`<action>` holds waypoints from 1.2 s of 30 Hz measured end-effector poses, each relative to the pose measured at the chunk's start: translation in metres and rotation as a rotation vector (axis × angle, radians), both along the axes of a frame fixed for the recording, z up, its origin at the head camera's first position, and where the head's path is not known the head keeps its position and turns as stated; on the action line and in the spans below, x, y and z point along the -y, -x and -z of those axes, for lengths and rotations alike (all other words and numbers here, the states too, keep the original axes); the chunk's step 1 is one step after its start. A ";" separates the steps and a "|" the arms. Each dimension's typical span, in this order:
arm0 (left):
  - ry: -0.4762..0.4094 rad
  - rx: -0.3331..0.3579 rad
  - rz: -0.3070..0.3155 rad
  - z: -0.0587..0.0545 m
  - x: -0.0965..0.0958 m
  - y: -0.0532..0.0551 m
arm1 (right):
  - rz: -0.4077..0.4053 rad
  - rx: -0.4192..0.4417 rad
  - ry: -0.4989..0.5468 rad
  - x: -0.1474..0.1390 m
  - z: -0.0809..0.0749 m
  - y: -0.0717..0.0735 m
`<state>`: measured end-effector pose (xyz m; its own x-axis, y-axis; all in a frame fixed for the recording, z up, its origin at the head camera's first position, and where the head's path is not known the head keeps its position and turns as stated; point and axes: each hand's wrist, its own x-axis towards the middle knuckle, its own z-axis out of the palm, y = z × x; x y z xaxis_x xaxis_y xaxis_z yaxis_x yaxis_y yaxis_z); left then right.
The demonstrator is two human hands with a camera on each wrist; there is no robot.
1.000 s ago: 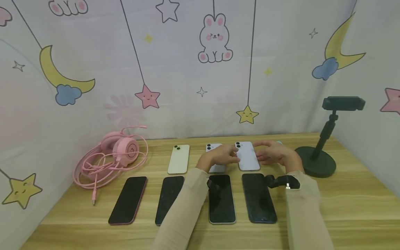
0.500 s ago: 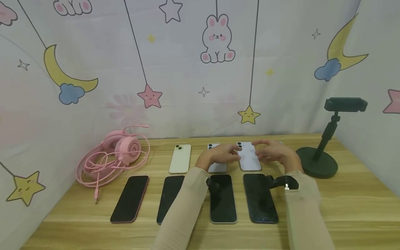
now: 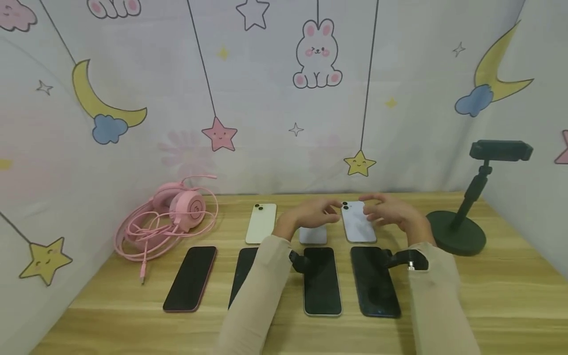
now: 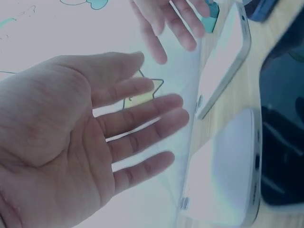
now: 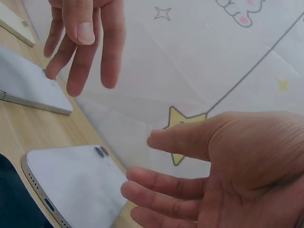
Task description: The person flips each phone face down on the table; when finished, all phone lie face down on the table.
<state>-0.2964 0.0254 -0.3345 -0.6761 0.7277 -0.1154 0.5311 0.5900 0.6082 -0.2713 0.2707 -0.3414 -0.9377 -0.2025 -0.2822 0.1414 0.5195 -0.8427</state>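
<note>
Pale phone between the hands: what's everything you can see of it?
The pale lilac phone lies back-up on the wooden table. Its smooth back has two round lenses in the far left corner; its near edge, a port and little holes. Left hand and right hand hover close, seemingly not touching.

Wooden table (image 3: 510, 305) has got pink headphones (image 3: 188, 211), three pale phones (image 3: 358, 224) at the back, four dark phones (image 3: 322, 283) up front, plus a dark stand (image 3: 473, 197).
</note>
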 end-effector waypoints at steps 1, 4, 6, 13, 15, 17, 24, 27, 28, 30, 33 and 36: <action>0.001 -0.006 0.005 -0.002 0.002 -0.001 | -0.005 -0.005 -0.002 0.001 -0.001 0.000; 0.019 -0.024 0.000 -0.007 0.010 -0.006 | -0.025 -0.016 -0.016 0.005 -0.006 -0.001; 0.028 -0.030 -0.008 -0.010 0.015 -0.009 | -0.041 -0.029 -0.032 0.008 -0.010 -0.001; 0.014 -0.115 -0.013 -0.014 0.036 -0.016 | -0.113 -0.091 -0.041 0.030 -0.016 0.000; 0.030 -0.132 -0.019 -0.013 0.043 -0.020 | -0.124 -0.094 -0.047 0.037 -0.015 -0.002; 0.046 -0.145 -0.032 -0.011 0.051 -0.023 | -0.131 -0.098 -0.059 0.045 -0.013 -0.004; 0.061 -0.161 -0.083 -0.007 0.087 -0.027 | -0.155 -0.137 -0.068 0.078 -0.007 -0.009; 0.066 -0.163 -0.100 -0.007 0.104 -0.028 | -0.187 -0.141 -0.065 0.094 -0.007 -0.012; 0.072 -0.167 -0.102 -0.006 0.109 -0.029 | -0.196 -0.140 -0.063 0.099 -0.007 -0.013; 0.093 -0.179 -0.102 -0.006 0.120 -0.032 | -0.213 -0.133 -0.057 0.108 -0.006 -0.014; 0.116 -0.194 -0.093 -0.006 0.134 -0.036 | -0.212 -0.127 -0.062 0.122 -0.004 -0.016; 0.112 -0.200 -0.091 -0.009 0.146 -0.039 | -0.215 -0.142 -0.067 0.135 -0.003 -0.016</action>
<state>-0.2575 -0.1209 -0.3259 -0.7558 0.6529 -0.0496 0.5758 0.6987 0.4246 -0.2557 0.1357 -0.3387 -0.9062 -0.3869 -0.1705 -0.0952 0.5798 -0.8092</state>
